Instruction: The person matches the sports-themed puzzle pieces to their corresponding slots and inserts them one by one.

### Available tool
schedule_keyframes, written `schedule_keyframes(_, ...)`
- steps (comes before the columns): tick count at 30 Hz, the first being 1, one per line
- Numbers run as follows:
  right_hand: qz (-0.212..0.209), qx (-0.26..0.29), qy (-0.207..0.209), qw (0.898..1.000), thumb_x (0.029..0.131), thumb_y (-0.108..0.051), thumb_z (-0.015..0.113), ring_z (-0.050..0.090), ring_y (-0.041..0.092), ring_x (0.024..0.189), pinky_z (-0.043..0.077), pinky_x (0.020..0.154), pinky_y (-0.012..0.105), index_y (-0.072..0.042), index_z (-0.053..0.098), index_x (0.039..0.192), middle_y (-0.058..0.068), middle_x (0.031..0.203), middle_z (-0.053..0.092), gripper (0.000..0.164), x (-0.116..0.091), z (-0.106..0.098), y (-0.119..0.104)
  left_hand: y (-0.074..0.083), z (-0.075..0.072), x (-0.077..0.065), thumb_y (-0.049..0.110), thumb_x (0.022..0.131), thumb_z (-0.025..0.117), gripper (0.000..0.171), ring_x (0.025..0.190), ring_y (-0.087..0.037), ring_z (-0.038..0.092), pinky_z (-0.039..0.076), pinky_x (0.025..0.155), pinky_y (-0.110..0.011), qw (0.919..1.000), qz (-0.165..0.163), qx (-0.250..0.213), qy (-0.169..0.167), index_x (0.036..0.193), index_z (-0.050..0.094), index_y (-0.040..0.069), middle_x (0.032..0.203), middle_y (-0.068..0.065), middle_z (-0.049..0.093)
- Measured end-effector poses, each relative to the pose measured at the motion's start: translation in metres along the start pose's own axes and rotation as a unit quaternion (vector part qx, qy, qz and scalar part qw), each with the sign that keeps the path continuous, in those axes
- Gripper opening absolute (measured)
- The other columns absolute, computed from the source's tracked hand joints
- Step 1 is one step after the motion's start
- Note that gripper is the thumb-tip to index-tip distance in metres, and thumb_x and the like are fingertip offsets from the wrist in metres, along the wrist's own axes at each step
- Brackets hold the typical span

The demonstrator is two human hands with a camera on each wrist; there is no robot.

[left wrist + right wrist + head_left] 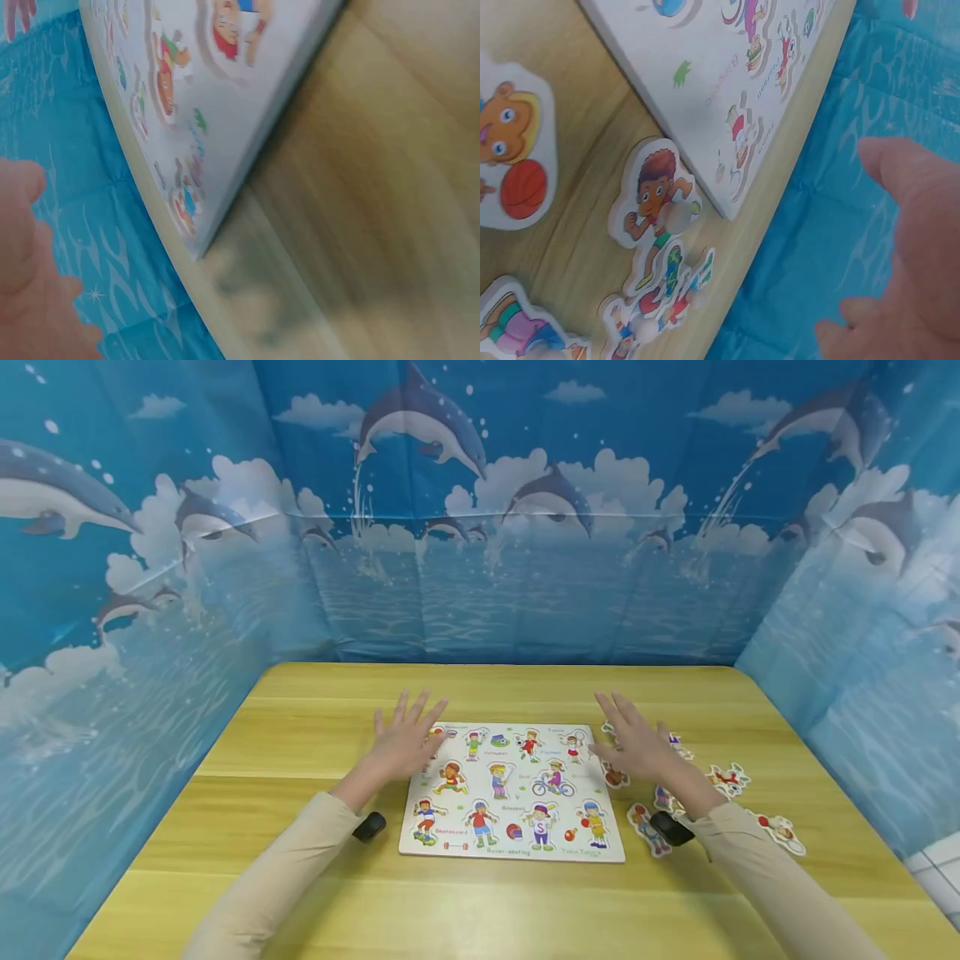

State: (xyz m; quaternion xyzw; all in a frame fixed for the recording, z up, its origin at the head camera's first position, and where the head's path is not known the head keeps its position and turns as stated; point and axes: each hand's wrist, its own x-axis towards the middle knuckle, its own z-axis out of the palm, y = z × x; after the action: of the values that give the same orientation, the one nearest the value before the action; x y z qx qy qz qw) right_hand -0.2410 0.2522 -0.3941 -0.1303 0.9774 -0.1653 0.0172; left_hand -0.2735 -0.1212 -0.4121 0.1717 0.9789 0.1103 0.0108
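A white puzzle board (480, 789) with cartoon children at sports lies flat on the table. My left hand (401, 745) is over its far left corner, fingers spread, holding nothing. In the left wrist view, that hand (34, 277) appears raised, apart from the board (232, 127). Over the far right corner is my right hand (637, 747), also with extended fingers and nothing held. Beneath and beside it lie loose knobbed pieces, among them a running child piece (656, 199) close to the board's edge and a basketball child piece (510, 142). My right forearm hides some pieces.
More pieces (727, 779) are scattered to the right, including one (780, 833) beside my right sleeve. A black wrist device (369, 827) sits under the left wrist, another (671, 828) under the right. A dolphin-print curtain (480, 593) encloses the wooden table (480, 910).
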Motion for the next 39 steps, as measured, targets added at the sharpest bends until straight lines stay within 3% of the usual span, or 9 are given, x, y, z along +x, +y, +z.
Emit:
schedule_keyframes(5, -0.026, 0.009, 0.04, 0.999, 0.094, -0.029, 0.054, 0.023, 0.048, 0.138, 0.016, 0.1, 0.076, -0.007, 0.018, 0.15, 0.027, 0.156, 0.01, 0.07, -0.001, -0.001, 0.003, -0.005, 0.0, -0.003, 0.043, 0.1, 0.036, 0.055, 0.149, -0.032, 0.0, 0.006, 0.109, -0.071, 0.9998, 0.017, -0.009, 0.01, 0.151, 0.018, 0.03, 0.161, -0.004, 0.008)
schedule_keyframes(9, -0.043, 0.022, 0.055, 0.997, 0.095, -0.028, 0.054, 0.03, 0.05, 0.134, 0.023, 0.101, 0.072, -0.002, 0.024, 0.147, 0.028, 0.155, 0.012, 0.066, -0.001, -0.009, 0.003, -0.006, -0.004, -0.003, 0.041, 0.099, 0.039, 0.054, 0.148, -0.034, 0.012, 0.014, 0.109, -0.069, 0.9994, 0.026, -0.01, 0.022, 0.149, 0.028, 0.023, 0.158, -0.009, 0.019)
schedule_keyframes(13, -0.051, 0.035, 0.059, 0.996, 0.094, -0.025, 0.055, 0.032, 0.051, 0.132, 0.027, 0.1, 0.07, -0.002, 0.027, 0.146, 0.028, 0.155, 0.013, 0.063, -0.002, -0.012, 0.003, -0.008, -0.004, -0.007, 0.038, 0.098, 0.043, 0.051, 0.143, -0.036, 0.027, 0.023, 0.108, -0.066, 0.9989, 0.011, -0.018, 0.042, 0.144, 0.039, 0.015, 0.153, -0.014, 0.033)
schedule_keyframes(16, -0.051, 0.036, 0.061, 0.996, 0.093, -0.022, 0.057, 0.03, 0.051, 0.134, 0.028, 0.1, 0.069, -0.001, 0.029, 0.145, 0.028, 0.154, 0.014, 0.062, 0.0, -0.017, 0.003, -0.011, -0.008, -0.008, 0.037, 0.098, 0.045, 0.051, 0.141, -0.035, 0.031, 0.025, 0.108, -0.063, 0.9986, 0.002, -0.029, 0.044, 0.143, 0.04, 0.013, 0.151, -0.015, 0.035)
schedule_keyframes(26, -0.041, 0.051, 0.014, 0.998, 0.094, -0.018, 0.054, 0.035, 0.052, 0.129, 0.04, 0.093, 0.061, 0.004, 0.033, 0.142, 0.031, 0.152, 0.014, 0.057, -0.013, -0.023, 0.009, -0.026, 0.001, -0.023, 0.036, 0.097, 0.047, 0.059, 0.142, -0.038, 0.026, 0.025, 0.107, -0.065, 0.9969, -0.012, -0.075, -0.021, 0.147, 0.031, 0.01, 0.154, -0.02, 0.026)
schedule_keyframes(33, -0.035, 0.07, 0.005, 0.997, 0.094, -0.015, 0.052, 0.021, 0.054, 0.135, 0.029, 0.104, 0.063, 0.005, 0.03, 0.143, 0.032, 0.152, 0.014, 0.056, -0.018, -0.02, 0.022, -0.042, 0.015, -0.028, 0.037, 0.097, 0.046, 0.064, 0.145, -0.039, 0.018, 0.019, 0.107, -0.069, 0.9923, 0.002, -0.104, -0.066, 0.15, 0.021, 0.011, 0.156, -0.02, 0.018)
schedule_keyframes(39, -0.043, 0.049, 0.012, 0.998, 0.095, -0.018, 0.053, 0.026, 0.053, 0.133, 0.031, 0.104, 0.061, 0.006, 0.034, 0.14, 0.033, 0.149, 0.022, 0.055, -0.024, -0.023, 0.03, -0.05, 0.022, -0.031, 0.037, 0.098, 0.046, 0.065, 0.145, -0.038, 0.018, 0.016, 0.108, -0.07, 0.99, 0.027, -0.108, -0.086, 0.15, 0.02, 0.009, 0.157, -0.018, 0.019)
